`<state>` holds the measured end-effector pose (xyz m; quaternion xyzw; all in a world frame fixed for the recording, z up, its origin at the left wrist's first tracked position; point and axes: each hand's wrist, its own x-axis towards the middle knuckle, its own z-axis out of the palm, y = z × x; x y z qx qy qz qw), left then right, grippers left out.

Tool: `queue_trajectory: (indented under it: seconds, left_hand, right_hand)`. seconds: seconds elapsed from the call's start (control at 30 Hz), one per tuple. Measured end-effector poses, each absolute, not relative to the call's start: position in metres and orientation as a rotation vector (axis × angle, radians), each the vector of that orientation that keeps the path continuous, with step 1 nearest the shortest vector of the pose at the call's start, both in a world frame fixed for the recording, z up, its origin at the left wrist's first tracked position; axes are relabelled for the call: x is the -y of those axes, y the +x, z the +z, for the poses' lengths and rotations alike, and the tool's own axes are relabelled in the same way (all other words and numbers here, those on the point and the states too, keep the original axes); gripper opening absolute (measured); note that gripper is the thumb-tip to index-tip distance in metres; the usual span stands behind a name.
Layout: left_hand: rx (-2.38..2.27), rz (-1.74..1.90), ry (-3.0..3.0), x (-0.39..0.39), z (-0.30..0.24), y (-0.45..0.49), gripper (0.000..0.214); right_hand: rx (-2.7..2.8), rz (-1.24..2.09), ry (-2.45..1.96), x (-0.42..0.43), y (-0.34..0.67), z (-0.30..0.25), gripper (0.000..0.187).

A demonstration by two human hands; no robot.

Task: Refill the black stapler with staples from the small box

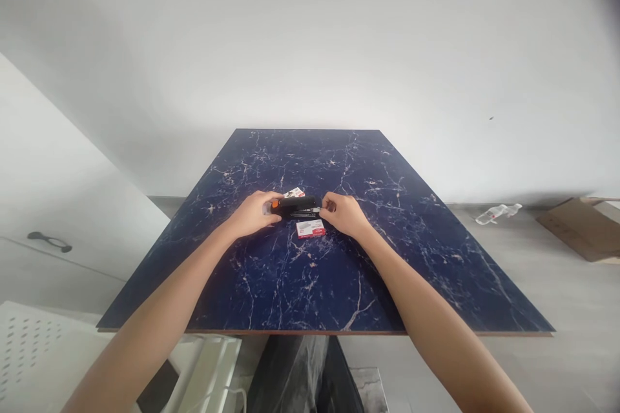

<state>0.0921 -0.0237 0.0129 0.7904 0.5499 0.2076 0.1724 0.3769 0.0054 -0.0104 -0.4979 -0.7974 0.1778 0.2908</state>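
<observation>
A black stapler (296, 206) with an orange end lies at the middle of a dark blue marbled table (339, 284). My left hand (254, 213) is closed around its orange left end. My right hand (343, 214) pinches the stapler's right end, where a metal part shows. A small red and white staple box (310, 228) lies just in front of the stapler, between my hands. A second small box (294, 193) lies just behind the stapler, partly hidden by it.
The table stands against a white wall. On the floor to the right lie a clear plastic bottle (497, 212) and a flat cardboard box (581, 227). A white perforated piece (29, 348) sits at the lower left, and dark wrapped material (300, 371) lies under the table's front edge.
</observation>
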Motion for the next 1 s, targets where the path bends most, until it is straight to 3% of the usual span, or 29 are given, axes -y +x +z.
queue_trajectory:
  seconds: [1.0]
  left_hand:
    - [-1.519,0.644,2.222,0.022,0.013,0.096,0.04]
  right_hand:
    - [2.078,0.504,-1.283,-0.007,0.363,-0.018,0.005]
